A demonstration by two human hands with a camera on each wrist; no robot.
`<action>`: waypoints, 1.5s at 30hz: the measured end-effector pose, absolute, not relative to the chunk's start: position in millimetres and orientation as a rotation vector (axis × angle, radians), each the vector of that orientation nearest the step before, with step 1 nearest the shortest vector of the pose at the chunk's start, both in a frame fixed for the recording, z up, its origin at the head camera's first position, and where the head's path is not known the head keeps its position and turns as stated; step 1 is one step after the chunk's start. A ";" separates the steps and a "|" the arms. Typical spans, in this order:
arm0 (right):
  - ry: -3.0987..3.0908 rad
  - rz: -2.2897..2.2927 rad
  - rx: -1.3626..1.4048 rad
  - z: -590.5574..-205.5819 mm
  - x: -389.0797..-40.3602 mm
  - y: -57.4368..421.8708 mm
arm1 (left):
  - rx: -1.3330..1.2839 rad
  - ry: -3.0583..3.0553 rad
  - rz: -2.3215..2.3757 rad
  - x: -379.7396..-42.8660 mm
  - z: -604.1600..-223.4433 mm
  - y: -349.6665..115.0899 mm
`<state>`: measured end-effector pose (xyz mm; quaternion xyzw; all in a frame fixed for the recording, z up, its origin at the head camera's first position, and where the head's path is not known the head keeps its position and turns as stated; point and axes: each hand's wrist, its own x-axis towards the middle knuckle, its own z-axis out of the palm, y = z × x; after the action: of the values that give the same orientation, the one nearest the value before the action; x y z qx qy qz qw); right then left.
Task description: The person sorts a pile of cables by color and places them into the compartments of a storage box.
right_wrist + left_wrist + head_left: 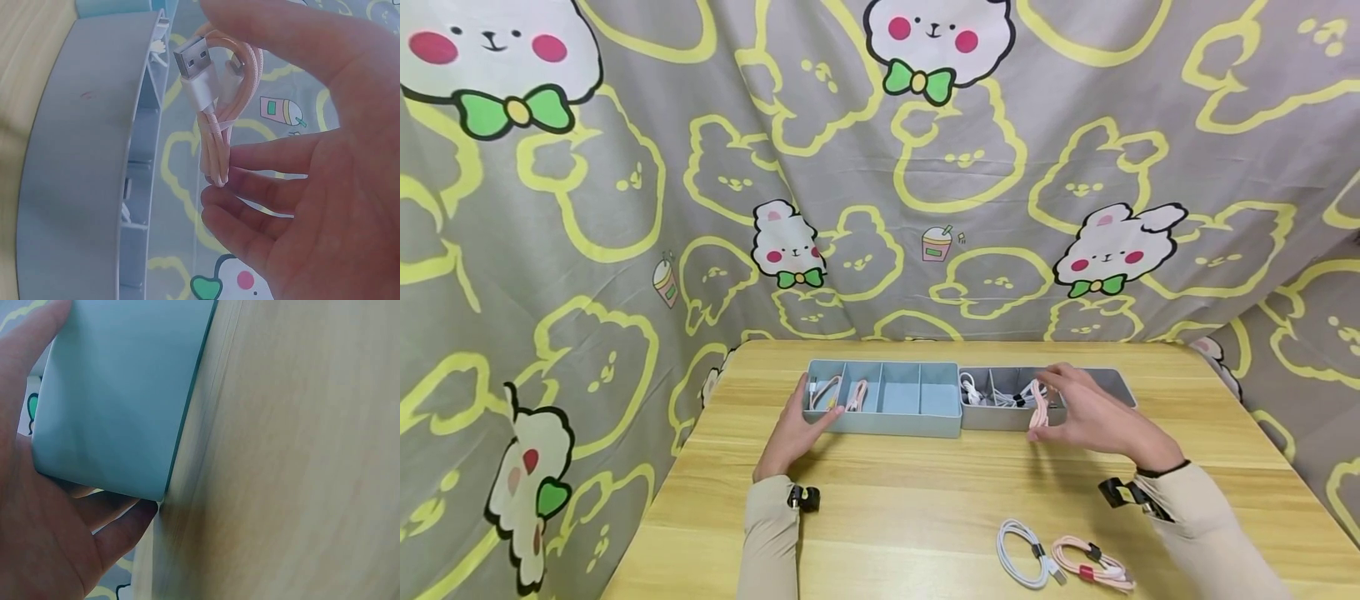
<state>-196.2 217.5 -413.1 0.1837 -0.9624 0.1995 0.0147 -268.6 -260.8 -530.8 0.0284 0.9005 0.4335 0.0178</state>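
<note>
My left hand grips the left end of a light blue divided box, thumb at the front rim and fingers round the end. In the left wrist view the box's smooth wall lies within the hand. My right hand pinches a bundled pink USB cable between thumb and fingers, at the front of a grey divided box. The right wrist view shows the cable's metal USB plug and a band round the bundle. Part of the grey box is hidden behind this hand.
Two coiled cables, one white and one pink, lie on the wooden table near the right forearm. Cables sit in the blue box's two left compartments, and white ones in the grey box. A patterned curtain hangs behind.
</note>
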 end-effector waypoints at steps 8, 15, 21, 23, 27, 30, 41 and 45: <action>-2.995 0.653 0.582 -409.3 -204.1 207.1 | 0.092 2.807 1.341 -270.5 -531.2 -261.4; -3.000 0.665 0.606 -406.3 -212.7 197.1 | 0.072 2.807 1.334 -268.7 -531.5 -262.3; -3.006 0.682 0.615 -404.2 -217.4 189.6 | 0.079 2.800 1.344 -267.8 -531.5 -262.6; -3.006 0.701 0.607 -403.7 -218.8 187.3 | 0.085 2.800 1.345 -268.4 -531.3 -262.6; -3.000 0.714 0.612 -402.2 -221.4 182.8 | 0.085 2.799 1.339 -269.5 -531.0 -262.6; -3.002 0.703 0.621 -401.5 -223.5 179.2 | 0.088 2.803 1.332 -270.1 -531.0 -262.8; -2.974 0.692 0.679 -401.3 -233.3 164.0 | 0.071 2.800 1.323 -269.4 -530.4 -260.7; -2.977 0.710 0.674 -401.8 -235.2 159.7 | 0.069 2.801 1.325 -268.5 -529.7 -260.3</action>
<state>-235.2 159.7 -401.8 0.2152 -0.9500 0.2265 0.0040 -268.5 -260.3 -529.7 0.0222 0.9035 0.4276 0.0212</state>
